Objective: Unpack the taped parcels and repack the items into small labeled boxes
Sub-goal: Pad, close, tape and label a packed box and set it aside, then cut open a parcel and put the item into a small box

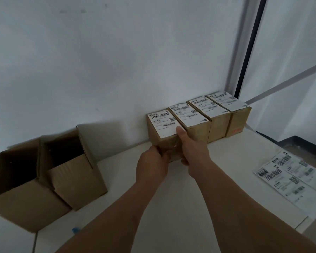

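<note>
Head view: gripping the leftmost labeled box (pixel 161 136) at its near end with both hands, left hand (pixel 151 167) curling round the lower left corner, right hand (pixel 193 150) thumb pressing the label edge. Sitting against the wall (pixel 117 61), touching three more labeled boxes (pixel 213 115) in a row on the table (pixel 217 189). Standing open at left, two larger cartons (pixel 49 178); lying at right, loose label sheets (pixel 292 178).

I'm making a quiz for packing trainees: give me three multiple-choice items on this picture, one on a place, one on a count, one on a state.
1. Where do the loose label sheets lie?
A. right side of the table
B. inside an open carton
C. on the floor

2. How many labeled boxes stand in the row along the wall?
A. two
B. four
C. six

3. What state are the two cartons at left in?
A. taped shut
B. flattened
C. open-topped

Answers: 1 A, the sheets lie flat by the table's right edge. 2 B, four label-topped boxes stand side by side. 3 C, their flaps stand up over dark interiors.
</note>
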